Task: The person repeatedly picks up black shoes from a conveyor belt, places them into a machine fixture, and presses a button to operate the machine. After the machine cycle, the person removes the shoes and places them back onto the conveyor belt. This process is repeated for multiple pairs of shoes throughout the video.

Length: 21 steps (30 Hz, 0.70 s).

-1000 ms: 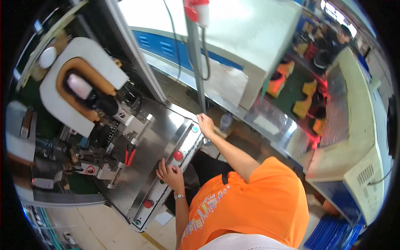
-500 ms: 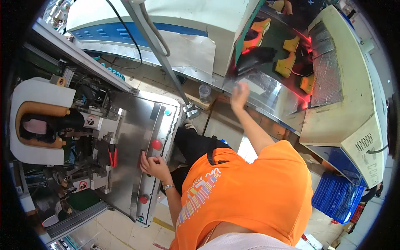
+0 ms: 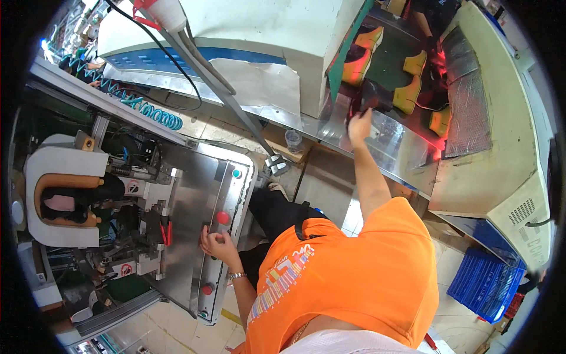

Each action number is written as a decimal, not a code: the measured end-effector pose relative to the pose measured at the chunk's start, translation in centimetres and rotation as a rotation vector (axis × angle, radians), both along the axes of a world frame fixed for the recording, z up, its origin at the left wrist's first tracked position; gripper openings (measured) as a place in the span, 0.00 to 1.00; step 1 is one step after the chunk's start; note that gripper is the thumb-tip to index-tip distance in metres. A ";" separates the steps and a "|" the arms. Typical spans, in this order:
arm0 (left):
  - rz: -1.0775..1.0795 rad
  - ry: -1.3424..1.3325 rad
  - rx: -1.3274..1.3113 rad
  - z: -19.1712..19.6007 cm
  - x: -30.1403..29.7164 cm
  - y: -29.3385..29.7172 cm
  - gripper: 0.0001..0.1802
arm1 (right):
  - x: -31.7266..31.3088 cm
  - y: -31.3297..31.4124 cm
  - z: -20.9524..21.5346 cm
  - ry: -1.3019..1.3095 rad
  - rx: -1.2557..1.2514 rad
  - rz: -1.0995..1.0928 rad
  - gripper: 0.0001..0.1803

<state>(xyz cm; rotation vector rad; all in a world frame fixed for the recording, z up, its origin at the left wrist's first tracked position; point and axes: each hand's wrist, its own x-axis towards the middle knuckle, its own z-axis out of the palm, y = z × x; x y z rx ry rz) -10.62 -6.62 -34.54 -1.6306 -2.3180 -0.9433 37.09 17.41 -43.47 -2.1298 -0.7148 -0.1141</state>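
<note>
My right hand [image 3: 359, 125] reaches to the mouth of a heated tunnel, its fingers closed on the near edge of a black shoe upper [image 3: 377, 96]. Beyond it, yellow shoe lasts [image 3: 407, 94] lie on the green belt [image 3: 384, 66] under a red glow. My left hand [image 3: 218, 245] rests on the metal front ledge of a machine [image 3: 191, 194], close to a red push button [image 3: 223, 218]. Its fingers are bent and apart, and nothing shows in them. In that machine a dark shoe piece [image 3: 62, 203] sits inside a white, tan-lined U-shaped pad [image 3: 62, 167].
Red-handled pliers [image 3: 167, 232] lie on the machine. A slanting metal post [image 3: 224, 94] rises between machine and tunnel, near a clear plastic cup [image 3: 293, 140]. Blue crates [image 3: 483, 284] stand at the right. Another person's arm [image 3: 422, 22] shows at the tunnel's far end.
My right hand has moved right and forward onto the black shoe upper and closed on its edge. My left hand stays by the red button. The view has shifted slightly.
</note>
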 end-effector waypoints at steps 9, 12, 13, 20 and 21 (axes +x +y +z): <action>-0.476 -1.281 -0.052 7.9 7.4 2.8 0.14 | 7.3 -8.0 18.7 -0.201 -0.375 0.261 0.18; -0.886 -2.133 -0.394 12.1 12.0 3.5 0.19 | 2.6 -10.7 26.2 -0.211 -0.358 0.655 0.15; -0.935 -2.296 -0.547 12.5 13.2 3.9 0.22 | 0.3 -11.6 28.1 -0.096 -0.361 0.749 0.15; -0.509 -2.865 -0.067 15.8 10.0 3.1 0.34 | -12.8 -17.6 38.1 -0.190 -0.055 1.601 0.20; -0.348 -2.796 -0.020 16.5 8.0 2.5 0.31 | -13.1 -17.6 38.4 -0.331 0.021 1.752 0.25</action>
